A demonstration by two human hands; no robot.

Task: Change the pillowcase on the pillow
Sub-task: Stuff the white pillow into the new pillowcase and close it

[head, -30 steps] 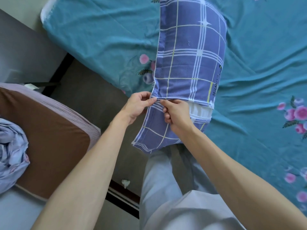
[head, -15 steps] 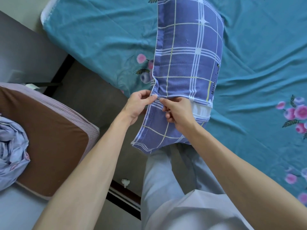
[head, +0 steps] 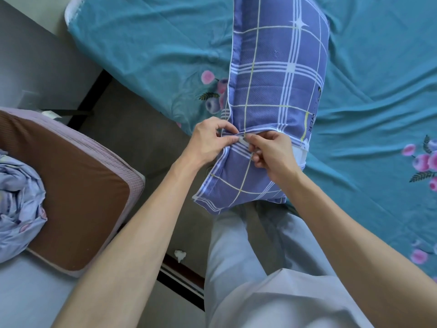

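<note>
Both hands' grip [head: 241, 140] pinches pillowcase [head: 279, 74] opening; white pillow [head: 300, 155] barely shows.

A teal bedsheet printed with pink flowers [head: 146, 46] covers the bed across the far and right side. At left lies a brown cushion with a lilac quilted border [head: 78, 185], a crumpled pale lilac cloth [head: 19, 197] resting on its left end. Near it, a small white scrap [head: 179, 254] sits on the grey floor [head: 132, 129].

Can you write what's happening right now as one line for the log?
left hand pinches pillowcase opening | right hand pinches same seam | white pillow peeks out | on bed
</note>
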